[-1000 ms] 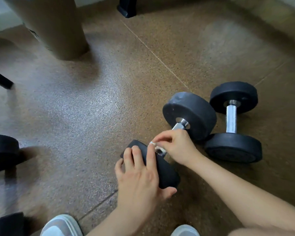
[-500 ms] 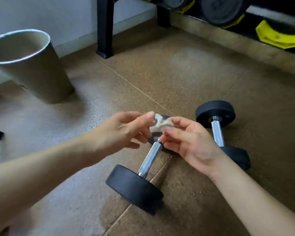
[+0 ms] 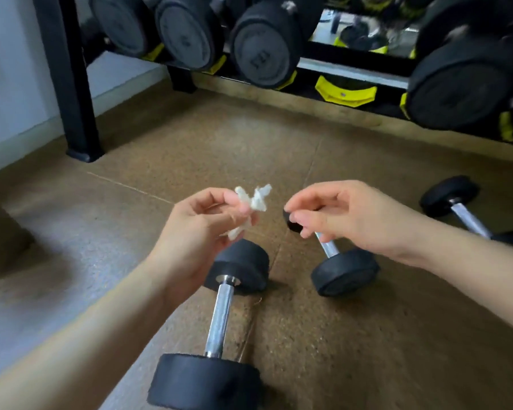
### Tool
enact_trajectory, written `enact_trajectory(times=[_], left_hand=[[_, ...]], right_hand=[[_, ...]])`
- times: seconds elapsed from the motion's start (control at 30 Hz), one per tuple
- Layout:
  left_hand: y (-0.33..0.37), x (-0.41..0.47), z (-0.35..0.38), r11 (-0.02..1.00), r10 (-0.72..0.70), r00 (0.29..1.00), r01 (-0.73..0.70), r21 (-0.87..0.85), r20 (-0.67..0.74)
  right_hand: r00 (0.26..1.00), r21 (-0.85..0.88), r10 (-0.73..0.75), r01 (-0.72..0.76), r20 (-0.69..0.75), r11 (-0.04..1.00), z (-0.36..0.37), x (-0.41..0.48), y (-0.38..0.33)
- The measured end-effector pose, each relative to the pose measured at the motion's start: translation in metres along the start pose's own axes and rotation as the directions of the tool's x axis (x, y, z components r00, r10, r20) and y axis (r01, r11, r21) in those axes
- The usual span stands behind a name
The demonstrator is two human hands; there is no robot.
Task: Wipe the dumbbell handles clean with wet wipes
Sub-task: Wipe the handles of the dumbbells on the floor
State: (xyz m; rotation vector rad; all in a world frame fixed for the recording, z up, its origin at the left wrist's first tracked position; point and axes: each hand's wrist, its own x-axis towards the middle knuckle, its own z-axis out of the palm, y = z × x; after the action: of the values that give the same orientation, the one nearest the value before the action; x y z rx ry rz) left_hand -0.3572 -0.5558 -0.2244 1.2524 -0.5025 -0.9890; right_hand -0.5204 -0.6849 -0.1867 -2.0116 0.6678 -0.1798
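At the far left a black metal rack post [image 3: 79, 84] stands on the brown speckled rubber floor [image 3: 367, 350], close to a white wall [image 3: 9, 69]. The rack's lower tier runs right along the top of the view, with large black round-headed dumbbells [image 3: 264, 45] sitting in yellow plastic cradles [image 3: 345, 91].

The left hand [image 3: 196, 232] is raised above the floor. Its thumb and first fingers pinch a small, crumpled white wet wipe [image 3: 255, 201], and the wipe's ragged ends stick out above and below the fingertips. The wipe is in the air and touches no dumbbell.

Just below that hand, the nearest small black dumbbell with a chrome handle [image 3: 221, 315] lies on the floor, running from the bottom edge away from the camera.

To its right, a 2nd small black dumbbell [image 3: 344, 272] lies apart from it. The right hand [image 3: 353, 217] hides most of its handle and far head. That hand hovers with its fingers loosely bent and slightly spread, and it holds nothing.

Further right, a 3rd small black dumbbell with a chrome handle [image 3: 468, 218] lies on the floor. The right forearm partly cuts off its near head.
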Motion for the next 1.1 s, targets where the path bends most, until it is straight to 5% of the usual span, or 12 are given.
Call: enact_trajectory(times=[0.1, 0.33, 0.53, 0.7, 0.93, 1.1], left_hand=[[-0.006, 0.014, 0.020, 0.999, 0.038, 0.992, -0.038, -0.004, 0.120], [-0.014, 0.027, 0.073, 0.988, 0.030, 0.961, -0.070, 0.136, 0.274], [-0.024, 0.036, 0.115, 0.997, 0.035, 0.982, -0.047, 0.062, 0.184], [-0.038, 0.050, 0.187, 0.992, -0.062, 0.972, 0.035, 0.120, 0.226], [-0.088, 0.069, 0.311, 0.814, -0.124, 0.876, -0.179, 0.552, 0.467], [-0.130, 0.079, 0.385, 0.720, -0.390, 0.806, -0.033, 0.693, 0.444]], right_hand=[[0.968, 0.138, 0.215, -0.233, 0.132, 0.963, -0.015, -0.001, -0.017], [0.941, 0.156, 0.287, -0.261, -0.178, 0.953, -0.035, -0.012, -0.007], [0.922, 0.125, 0.369, -0.355, -0.114, 0.926, -0.075, -0.042, 0.032], [0.914, 0.339, 0.403, -0.366, -0.043, 0.867, -0.121, -0.075, 0.089], [0.907, 0.870, 0.407, -0.115, -0.104, 0.480, -0.182, -0.126, 0.182], [0.837, 0.930, 0.526, -0.057, -0.154, 0.363, -0.220, -0.154, 0.259]])
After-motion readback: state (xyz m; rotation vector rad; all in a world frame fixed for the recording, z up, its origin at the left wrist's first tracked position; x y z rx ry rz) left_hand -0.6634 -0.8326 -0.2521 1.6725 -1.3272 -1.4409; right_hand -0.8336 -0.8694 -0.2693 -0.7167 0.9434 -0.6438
